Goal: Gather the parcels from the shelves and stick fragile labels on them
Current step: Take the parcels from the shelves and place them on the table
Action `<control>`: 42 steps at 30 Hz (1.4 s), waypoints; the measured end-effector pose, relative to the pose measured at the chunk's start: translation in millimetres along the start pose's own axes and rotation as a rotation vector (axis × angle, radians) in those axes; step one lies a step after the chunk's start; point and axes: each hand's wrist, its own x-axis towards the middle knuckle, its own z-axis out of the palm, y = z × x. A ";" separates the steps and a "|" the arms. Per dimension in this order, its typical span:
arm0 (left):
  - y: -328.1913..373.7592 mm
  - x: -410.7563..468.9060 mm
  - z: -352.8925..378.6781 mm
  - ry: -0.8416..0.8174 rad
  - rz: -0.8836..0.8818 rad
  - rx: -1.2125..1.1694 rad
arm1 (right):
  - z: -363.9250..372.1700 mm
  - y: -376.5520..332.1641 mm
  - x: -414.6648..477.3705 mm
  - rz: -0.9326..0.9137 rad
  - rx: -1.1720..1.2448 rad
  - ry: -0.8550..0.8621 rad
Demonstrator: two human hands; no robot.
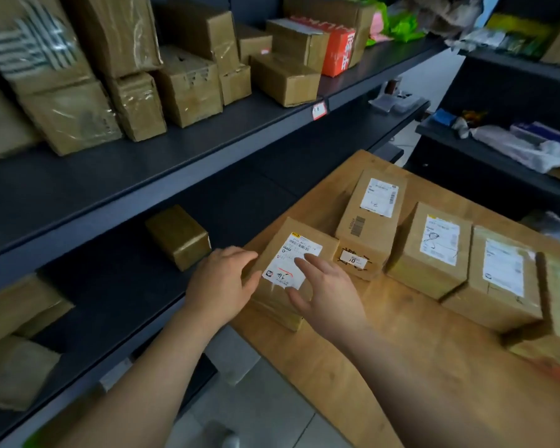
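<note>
Wooden table [401, 367], five parcels [434, 276], left hand [222, 279] and right hand [328, 294] spread on nearest parcel [282, 234]

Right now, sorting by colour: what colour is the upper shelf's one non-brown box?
Orange-red box, white lettering; head view.

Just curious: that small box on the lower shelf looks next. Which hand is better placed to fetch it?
Probably left. The left hand touches the side of the parcel nearest the box; the right hand lies atop the parcel, farther off.

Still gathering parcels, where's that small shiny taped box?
Head view, left of centre: the box sits on the shelf just beyond the left hand.
</note>
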 end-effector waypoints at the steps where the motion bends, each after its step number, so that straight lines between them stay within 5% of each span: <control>1: 3.8 -7.8 -6.7 0.035 -0.007 0.017 | -6.3 -3.7 -0.3 -0.046 -0.006 0.009; 22: -24.6 -277.9 -138.6 0.593 -0.557 0.284 | -16.6 -235.2 -66.6 -1.001 0.311 0.003; 42: -44.1 -697.2 -267.2 0.892 -1.304 0.573 | 14.9 -582.9 -353.7 -1.599 0.580 -0.239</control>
